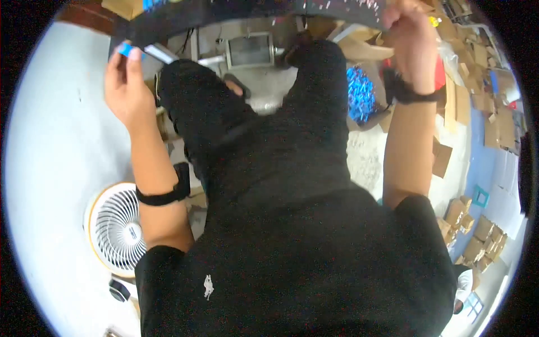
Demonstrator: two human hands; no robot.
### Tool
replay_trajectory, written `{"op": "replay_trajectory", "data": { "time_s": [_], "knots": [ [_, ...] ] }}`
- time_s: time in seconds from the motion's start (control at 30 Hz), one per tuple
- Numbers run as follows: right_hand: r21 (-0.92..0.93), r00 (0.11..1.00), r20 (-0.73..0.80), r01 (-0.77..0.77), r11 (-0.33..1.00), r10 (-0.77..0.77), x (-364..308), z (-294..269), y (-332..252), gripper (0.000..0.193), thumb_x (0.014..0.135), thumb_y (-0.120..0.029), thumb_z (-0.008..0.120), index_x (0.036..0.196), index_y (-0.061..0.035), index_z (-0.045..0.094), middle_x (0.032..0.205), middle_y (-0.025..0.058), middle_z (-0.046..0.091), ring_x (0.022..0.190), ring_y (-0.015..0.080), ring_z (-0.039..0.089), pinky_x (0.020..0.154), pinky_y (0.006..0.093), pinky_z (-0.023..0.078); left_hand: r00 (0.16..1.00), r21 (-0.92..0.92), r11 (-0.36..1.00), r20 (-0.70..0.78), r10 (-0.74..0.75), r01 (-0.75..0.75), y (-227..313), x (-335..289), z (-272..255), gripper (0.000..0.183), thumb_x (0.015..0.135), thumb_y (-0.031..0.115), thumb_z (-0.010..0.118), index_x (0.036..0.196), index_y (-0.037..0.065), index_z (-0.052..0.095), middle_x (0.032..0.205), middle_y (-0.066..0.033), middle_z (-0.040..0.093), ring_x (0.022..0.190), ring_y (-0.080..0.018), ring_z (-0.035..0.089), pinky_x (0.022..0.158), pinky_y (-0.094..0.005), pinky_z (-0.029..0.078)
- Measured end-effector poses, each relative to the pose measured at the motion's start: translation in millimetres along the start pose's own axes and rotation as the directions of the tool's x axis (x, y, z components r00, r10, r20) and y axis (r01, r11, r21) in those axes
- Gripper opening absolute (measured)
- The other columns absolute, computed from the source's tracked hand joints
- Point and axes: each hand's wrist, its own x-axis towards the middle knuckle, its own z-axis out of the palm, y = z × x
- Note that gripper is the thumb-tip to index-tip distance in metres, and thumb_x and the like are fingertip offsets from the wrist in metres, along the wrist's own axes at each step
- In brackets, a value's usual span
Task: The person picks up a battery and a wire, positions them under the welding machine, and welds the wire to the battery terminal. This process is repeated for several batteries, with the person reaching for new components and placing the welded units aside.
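Note:
My left hand [129,90] is raised at the upper left, with thumb and fingertips pinched on a small blue piece [124,49]. What kind of piece it is cannot be made out. At the upper right, my right hand [414,48] is at the edge of the dark worktop [224,14], its fingers curled together and smeared by motion. Anything between those fingers is hidden. Small pinkish-white bits [368,5] lie scattered on the worktop beside the right hand.
Below the worktop, right of my legs, sits a heap of shiny blue pieces [360,94]. A grey framed plate [250,50] is between my knees. A round white fan [120,229] stands at left by the wall. Cardboard boxes [483,241] and another person [463,286] are at right.

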Motion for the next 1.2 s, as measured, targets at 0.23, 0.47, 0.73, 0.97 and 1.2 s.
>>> {"op": "replay_trajectory", "data": {
  "time_s": [0.23, 0.47, 0.73, 0.97, 1.2],
  "knots": [
    [-0.213, 0.953, 0.24, -0.133, 0.968, 0.184, 43, 11, 10, 0.012, 0.087, -0.013, 0.047, 0.081, -0.0034, 0.049, 0.075, 0.0036, 0.047, 0.073, 0.0154, 0.045, 0.07, 0.0274, 0.037, 0.919, 0.029, 0.996, 0.388, 0.072, -0.09, 52, 49, 78, 0.025, 0.084, 0.006, 0.069, 0.108, -0.001, 0.065, 0.1, -0.0032, 0.064, 0.089, -0.0098, 0.057, 0.083, -0.0241, 0.046],
    [-0.172, 0.926, 0.302, -0.181, 0.968, 0.227, 104, 34, 43, 0.007, 0.083, -0.009, 0.052, 0.083, -0.0022, 0.054, 0.078, 0.0035, 0.057, 0.072, 0.0107, 0.051, 0.069, 0.0249, 0.041, 0.765, 0.204, 0.978, 0.637, -0.094, -0.05, 33, 115, 173, 0.025, 0.087, 0.011, 0.066, 0.109, -0.001, 0.063, 0.1, -0.0115, 0.065, 0.091, -0.0164, 0.064, 0.083, -0.0264, 0.048],
    [-0.216, 0.78, 0.41, -0.421, 0.881, 0.473, 128, 47, 57, 0.007, 0.077, -0.001, 0.062, 0.082, 0.0011, 0.057, 0.08, 0.0056, 0.057, 0.069, 0.0121, 0.055, 0.062, 0.0242, 0.043, 0.773, 0.299, 0.948, 0.575, -0.268, 0.106, -2, 125, 191, 0.026, 0.085, 0.011, 0.068, 0.108, -0.002, 0.064, 0.096, -0.0102, 0.068, 0.083, -0.0134, 0.062, 0.077, -0.0259, 0.047],
    [-0.087, 0.827, 0.412, -0.382, 0.92, 0.382, 130, 44, 72, 0.005, 0.08, -0.003, 0.063, 0.081, 0.0006, 0.059, 0.075, 0.0013, 0.059, 0.066, 0.0071, 0.054, 0.059, 0.0215, 0.042, 0.793, 0.311, 0.946, 0.552, -0.257, 0.09, -3, 123, 193, 0.029, 0.086, 0.01, 0.069, 0.111, -0.002, 0.065, 0.096, -0.007, 0.069, 0.086, -0.01, 0.061, 0.082, -0.0243, 0.047],
    [0.013, 0.848, 0.418, -0.365, 0.931, 0.327, 127, 46, 77, 0.004, 0.083, -0.002, 0.06, 0.083, 0.0014, 0.057, 0.073, 0.007, 0.06, 0.062, 0.0098, 0.054, 0.057, 0.0231, 0.043, 0.792, 0.36, 0.933, 0.569, -0.219, -0.001, -4, 124, 191, 0.032, 0.085, 0.015, 0.072, 0.111, -0.002, 0.066, 0.093, -0.0056, 0.069, 0.082, -0.0091, 0.06, 0.076, -0.0236, 0.047]
  ]
}}
